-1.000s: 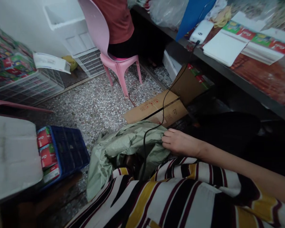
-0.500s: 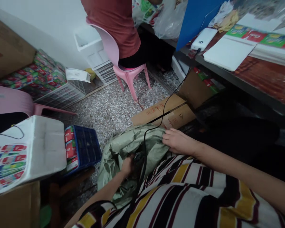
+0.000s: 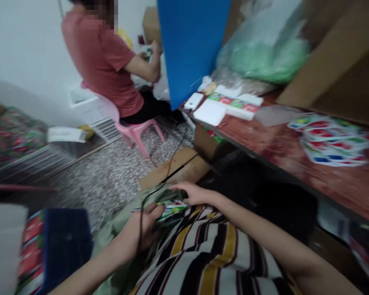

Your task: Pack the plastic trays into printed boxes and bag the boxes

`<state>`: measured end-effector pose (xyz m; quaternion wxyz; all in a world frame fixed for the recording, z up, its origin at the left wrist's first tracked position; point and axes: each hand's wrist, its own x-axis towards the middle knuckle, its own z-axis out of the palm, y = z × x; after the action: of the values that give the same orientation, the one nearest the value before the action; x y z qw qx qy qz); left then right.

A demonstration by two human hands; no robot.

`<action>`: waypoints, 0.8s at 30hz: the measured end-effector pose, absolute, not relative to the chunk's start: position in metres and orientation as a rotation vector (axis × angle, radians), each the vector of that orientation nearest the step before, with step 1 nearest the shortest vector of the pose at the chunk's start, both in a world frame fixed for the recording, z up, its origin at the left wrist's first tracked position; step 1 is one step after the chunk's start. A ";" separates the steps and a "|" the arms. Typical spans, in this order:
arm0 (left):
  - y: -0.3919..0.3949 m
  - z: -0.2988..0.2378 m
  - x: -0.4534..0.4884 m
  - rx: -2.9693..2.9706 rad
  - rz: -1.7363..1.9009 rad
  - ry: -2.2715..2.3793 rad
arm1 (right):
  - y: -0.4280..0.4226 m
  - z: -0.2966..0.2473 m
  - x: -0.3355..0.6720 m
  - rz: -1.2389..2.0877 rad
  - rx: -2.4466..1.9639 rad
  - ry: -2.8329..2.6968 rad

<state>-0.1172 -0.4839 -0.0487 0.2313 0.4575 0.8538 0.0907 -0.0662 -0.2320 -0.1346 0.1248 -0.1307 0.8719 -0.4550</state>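
My left hand [image 3: 144, 227] is closed on a small bundle of colourful printed cards [image 3: 172, 207], green, white and red, just above my lap. The exact number is blurred. My right hand [image 3: 198, 194] is at the far end of these cards, thumb and fingers apart, its fingertips over the edge of the grey-green sack [image 3: 113, 223]. Whether it touches the cards is unclear. Between my knees the sack lies crumpled, partly hidden by my left forearm. A black cable [image 3: 143, 205] runs down across the sack and past my left hand.
A red-brown table [image 3: 298, 164] on the right bears fanned printed cards [image 3: 329, 141] and a white power bank [image 3: 193, 101]. Past a blue board [image 3: 193, 45], a person in a red shirt [image 3: 101, 69] sits on a pink chair [image 3: 135, 133]. A blue crate [image 3: 67, 246] stands at left.
The view has swung up and right, bringing more of the table into sight. My left hand has come out of the sack with printed cards. My right hand has loosened from the sack's rim.
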 end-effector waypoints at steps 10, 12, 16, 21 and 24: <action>-0.338 0.013 -0.137 1.212 0.923 2.139 | -0.163 -0.091 0.025 -2.887 0.005 1.670; -0.290 0.008 -0.135 1.100 1.197 1.825 | -0.134 -0.079 0.040 -2.892 0.243 1.898; -0.176 -0.005 -0.108 0.819 1.463 1.377 | -0.064 -0.047 0.080 -2.760 0.932 2.189; -0.045 0.005 -0.063 0.734 1.559 1.236 | 0.030 -0.015 0.132 -2.758 1.580 2.155; -0.010 0.013 -0.050 0.787 1.627 1.208 | 0.078 -0.003 0.147 -2.702 1.910 2.226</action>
<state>-0.0503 -0.0104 0.0130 0.4654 0.3203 0.4917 0.6626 0.1466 0.0784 -0.0025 -0.4104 0.4368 0.5090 -0.6178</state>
